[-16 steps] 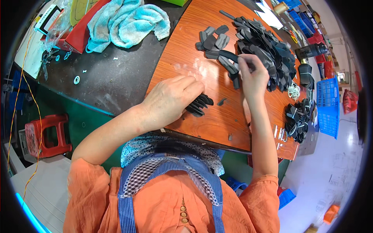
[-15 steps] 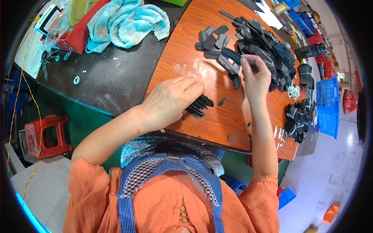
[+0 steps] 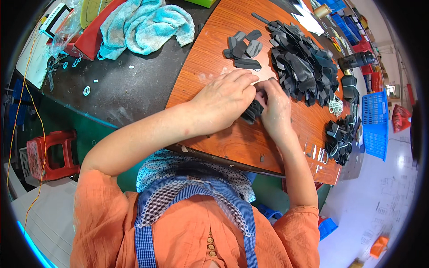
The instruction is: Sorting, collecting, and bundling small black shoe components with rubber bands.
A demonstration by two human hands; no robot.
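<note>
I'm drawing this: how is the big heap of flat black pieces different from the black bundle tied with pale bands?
The big heap of flat black pieces lies loose; the black bundle is tied together. The heap is bigger than the bundle. The heap sits higher in the picture than the bundle. Both look dark.

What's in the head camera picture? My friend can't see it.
A person's left hand and right hand are close together at a bunch of black pieces over a brown tabletop. A big pile of dark pieces lies farther right.
</note>
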